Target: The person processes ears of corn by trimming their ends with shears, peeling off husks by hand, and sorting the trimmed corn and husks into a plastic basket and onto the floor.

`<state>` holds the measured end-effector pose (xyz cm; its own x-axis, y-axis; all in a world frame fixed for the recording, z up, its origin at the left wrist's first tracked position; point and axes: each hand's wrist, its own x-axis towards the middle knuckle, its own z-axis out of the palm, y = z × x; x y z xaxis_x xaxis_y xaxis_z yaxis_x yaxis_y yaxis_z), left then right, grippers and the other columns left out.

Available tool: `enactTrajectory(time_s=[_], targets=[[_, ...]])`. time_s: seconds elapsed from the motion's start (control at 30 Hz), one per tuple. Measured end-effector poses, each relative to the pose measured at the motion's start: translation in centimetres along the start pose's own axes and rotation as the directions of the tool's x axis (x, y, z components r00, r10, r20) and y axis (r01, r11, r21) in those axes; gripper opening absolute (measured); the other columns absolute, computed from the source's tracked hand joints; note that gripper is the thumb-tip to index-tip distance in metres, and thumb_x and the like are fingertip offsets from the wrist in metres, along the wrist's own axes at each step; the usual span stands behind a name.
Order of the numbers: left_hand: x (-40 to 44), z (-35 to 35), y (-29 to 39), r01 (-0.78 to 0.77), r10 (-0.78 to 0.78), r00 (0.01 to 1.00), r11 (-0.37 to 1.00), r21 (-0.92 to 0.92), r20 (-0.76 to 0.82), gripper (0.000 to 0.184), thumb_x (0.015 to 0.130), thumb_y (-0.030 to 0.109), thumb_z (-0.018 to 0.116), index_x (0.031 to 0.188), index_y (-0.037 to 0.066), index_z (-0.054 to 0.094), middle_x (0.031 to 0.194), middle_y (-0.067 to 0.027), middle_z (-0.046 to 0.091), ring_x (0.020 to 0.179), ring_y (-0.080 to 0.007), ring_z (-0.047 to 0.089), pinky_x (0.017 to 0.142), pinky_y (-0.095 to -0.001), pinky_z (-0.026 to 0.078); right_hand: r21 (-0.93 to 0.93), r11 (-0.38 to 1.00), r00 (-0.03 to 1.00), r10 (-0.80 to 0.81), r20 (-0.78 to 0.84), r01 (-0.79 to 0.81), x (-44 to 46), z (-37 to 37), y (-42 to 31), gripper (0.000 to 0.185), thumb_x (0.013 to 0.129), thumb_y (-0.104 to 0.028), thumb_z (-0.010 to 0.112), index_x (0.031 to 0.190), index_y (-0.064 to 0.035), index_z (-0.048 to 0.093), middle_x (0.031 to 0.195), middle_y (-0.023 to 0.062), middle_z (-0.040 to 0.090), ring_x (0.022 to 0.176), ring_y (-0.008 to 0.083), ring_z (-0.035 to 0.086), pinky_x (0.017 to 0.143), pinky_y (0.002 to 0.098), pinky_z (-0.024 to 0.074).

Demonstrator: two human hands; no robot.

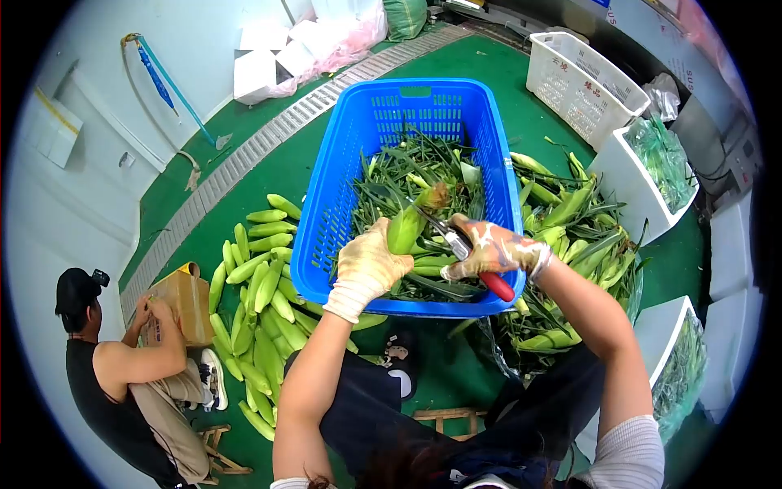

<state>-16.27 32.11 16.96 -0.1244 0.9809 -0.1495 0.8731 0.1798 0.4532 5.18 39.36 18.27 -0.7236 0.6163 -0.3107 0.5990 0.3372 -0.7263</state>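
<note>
Over blue basket [423, 310], L grip [368, 259] holds corn ear [404, 232]; R grip [493, 247] clasps shears [458, 243], prob. touching ear

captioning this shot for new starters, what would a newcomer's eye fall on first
Probably the large, blue, slotted plastic basket in the middle, with loose green leaves inside. Just above it, the gloved left hand grips a green husk-covered corn cob, while the gloved right hand holds red-handled metal shears near the cob's brown tip. Next would come the heap of pale-green corn cobs on the green floor, left of the basket.
</note>
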Motion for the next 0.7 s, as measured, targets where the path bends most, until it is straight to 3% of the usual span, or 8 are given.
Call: enactTrajectory(time_s=[0.07, 0.17, 0.27, 0.33, 0.4, 0.5, 0.57, 0.7], targets=[[0.2, 0.6, -0.5, 0.011, -0.010, 0.999, 1.000, 0.004, -0.050, 0.071, 0.066, 0.034, 0.072, 0.126, 0.003, 0.050, 0.098, -0.0198, 0.067, 0.091, -0.0341, 0.065, 0.081, -0.0393, 0.052, 0.007, 0.998, 0.998, -0.067, 0.008, 0.067, 0.6, 0.0, 0.3, 0.041, 0.073, -0.035, 0.073, 0.086, 0.0003, 0.057, 0.073, 0.0134, 0.063, 0.068, 0.0217, 0.062, 0.064, 0.0346, 0.0510], [0.1, -0.9, -0.4, 0.003, -0.006, 0.998, 0.999, -0.045, -0.057, 0.065, 0.067, 0.031, 0.071, 0.123, 0.003, 0.052, 0.099, -0.0204, 0.067, 0.092, -0.0339, 0.065, 0.079, -0.0405, 0.052, 0.589, 0.800, 0.992, 0.124, 0.018, -0.111, 0.2, 0.7, 1.2, 0.029, 0.080, -0.028, 0.069, 0.076, -0.0032, 0.057, 0.059, 0.0054, 0.056, 0.046, 0.0141, 0.055, 0.044, 0.0286, 0.0462], [0.3, -0.2, -3.0, -0.181, 0.129, 0.975, 0.933, -0.309, -0.183, 0.064, 0.066, 0.026, 0.075, 0.120, 0.001, 0.053, 0.096, -0.0179, 0.067, 0.089, -0.0293, 0.066, 0.080, -0.0352, 0.051, 0.439, 0.892, 0.990, 0.137, -0.043, -0.104, -0.9, 0.8, 1.5, 0.039, 0.080, -0.036, 0.071, 0.089, -0.0019, 0.056, 0.066, 0.0045, 0.057, 0.054, 0.0142, 0.058, 0.051, 0.0295, 0.0481], [-0.7, -0.9, -3.1, -0.355, 0.307, 0.931, 0.620, -0.700, -0.200, 0.062, 0.065, 0.018, 0.076, 0.120, 0.000, 0.053, 0.092, -0.0110, 0.067, 0.084, -0.0218, 0.064, 0.081, -0.0323, 0.050, 0.117, 0.988, 0.993, -0.090, -0.073, 0.098, -2.3, 1.2, 1.5, 0.054, 0.079, -0.046, 0.071, 0.102, -0.0011, 0.053, 0.084, 0.0093, 0.057, 0.080, 0.0194, 0.057, 0.073, 0.0341, 0.0462], [-0.7, -2.5, -3.8, -0.286, 0.350, 0.937, 0.733, -0.617, -0.018, 0.055, 0.064, 0.010, 0.075, 0.115, -0.002, 0.056, 0.091, -0.0063, 0.066, 0.085, -0.0152, 0.060, 0.080, -0.0296, 0.049, 0.113, 0.993, 0.987, -0.057, 0.152, 0.040, -3.9, 0.1, -0.2, 0.061, 0.078, -0.049, 0.071, 0.108, 0.0001, 0.051, 0.087, 0.0109, 0.056, 0.083, 0.0206, 0.054, 0.075, 0.0346, 0.0441], [-0.8, -2.7, -4.1, -0.043, 0.497, 0.854, 0.358, -0.933, 0.152, 0.042, 0.060, 0.009, 0.072, 0.100, -0.001, 0.061, 0.089, -0.0077, 0.066, 0.083, -0.0156, 0.062, 0.076, -0.0290, 0.049, 0.298, 0.940, 0.954, -0.229, 0.191, 0.166, -3.8, 1.1, 0.4, 0.066, 0.078, -0.049, 0.073, 0.112, 0.0014, 0.048, 0.093, 0.0081, 0.057, 0.088, 0.0155, 0.052, 0.079, 0.0323, 0.0435], [-0.8, -2.4, -3.9, -0.091, 0.455, 0.886, 0.352, -0.932, 0.085, 0.042, 0.060, 0.010, 0.071, 0.099, -0.001, 0.061, 0.087, -0.0077, 0.066, 0.082, -0.0164, 0.062, 0.076, -0.0304, 0.050, 0.473, 0.864, 0.935, -0.294, 0.200, 0.171, -3.9, 1.9, 0.0, 0.070, 0.077, -0.049, 0.073, 0.116, 0.0022, 0.045, 0.097, 0.0081, 0.058, 0.092, 0.0151, 0.053, 0.083, 0.0323, 0.0442], [-0.1, -2.7, -3.8, -0.093, 0.153, 0.988, 0.417, -0.904, -0.031, 0.047, 0.069, 0.024, 0.080, 0.104, 0.001, 0.060, 0.089, -0.0034, 0.064, 0.078, -0.0131, 0.060, 0.071, -0.0279, 0.050, 0.139, 0.989, 0.997, -0.038, -0.069, 0.047, -6.9, 3.4, -1.5, 0.067, 0.072, -0.042, 0.079, 0.109, 0.0010, 0.043, 0.085, 0.0162, 0.055, 0.080, 0.0244, 0.056, 0.072, 0.0369, 0.0457]])
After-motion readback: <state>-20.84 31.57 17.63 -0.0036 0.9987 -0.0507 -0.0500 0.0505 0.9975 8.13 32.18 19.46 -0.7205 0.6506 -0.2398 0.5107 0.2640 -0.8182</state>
